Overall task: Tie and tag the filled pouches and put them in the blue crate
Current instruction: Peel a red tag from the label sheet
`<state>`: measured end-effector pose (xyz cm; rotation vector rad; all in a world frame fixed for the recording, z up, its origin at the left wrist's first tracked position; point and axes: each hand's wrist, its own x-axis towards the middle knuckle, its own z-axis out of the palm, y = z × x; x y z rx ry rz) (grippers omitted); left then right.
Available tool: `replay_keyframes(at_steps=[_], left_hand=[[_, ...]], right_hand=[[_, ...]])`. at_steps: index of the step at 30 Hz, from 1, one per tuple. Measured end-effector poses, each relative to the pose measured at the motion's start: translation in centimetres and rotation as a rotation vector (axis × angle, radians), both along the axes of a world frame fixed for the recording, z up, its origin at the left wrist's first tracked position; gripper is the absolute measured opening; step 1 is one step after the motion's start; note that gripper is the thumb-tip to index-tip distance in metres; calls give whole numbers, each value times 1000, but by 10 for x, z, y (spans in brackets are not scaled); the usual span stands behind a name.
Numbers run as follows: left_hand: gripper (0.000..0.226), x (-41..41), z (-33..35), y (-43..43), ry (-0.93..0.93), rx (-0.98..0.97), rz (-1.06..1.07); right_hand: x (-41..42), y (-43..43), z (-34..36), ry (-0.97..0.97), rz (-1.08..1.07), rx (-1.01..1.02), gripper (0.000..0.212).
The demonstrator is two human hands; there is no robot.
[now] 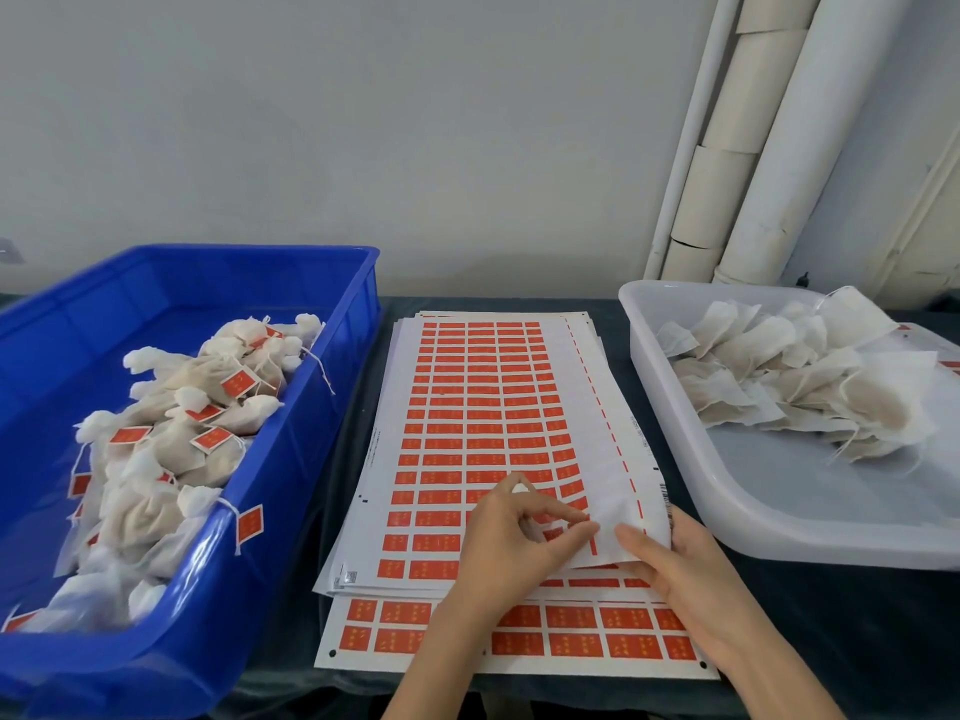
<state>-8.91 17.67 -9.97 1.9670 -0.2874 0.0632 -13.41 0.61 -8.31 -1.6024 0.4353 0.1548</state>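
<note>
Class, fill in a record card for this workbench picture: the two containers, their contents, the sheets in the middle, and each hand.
Left container: blue crate, holding tied pouches with red tags
Right container: white tray, holding untagged pouches
Middle: stack of label sheets printed with red labels
Left hand: pinches the lifted near corner of the top sheet
Right hand: holds the same corner, thumb on top

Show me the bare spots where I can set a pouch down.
Bare: the white tray floor nearest you, before its untied pouches; the blue crate floor at far left; the dark cloth right of the sticker sheets. Crowded: the crate's near half, heaped with tagged pouches.
</note>
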Motion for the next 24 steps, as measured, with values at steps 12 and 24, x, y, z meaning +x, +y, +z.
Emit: replay_keyframes(at_steps=[12,24], left_hand=[[6,1,1,3,-1,-96,93],[22,1,5,16,-23,-409,379]], right_hand=[[-1,3,1,4,-70,-66,39],[-14,30,6,-440,-95,-1122,63]])
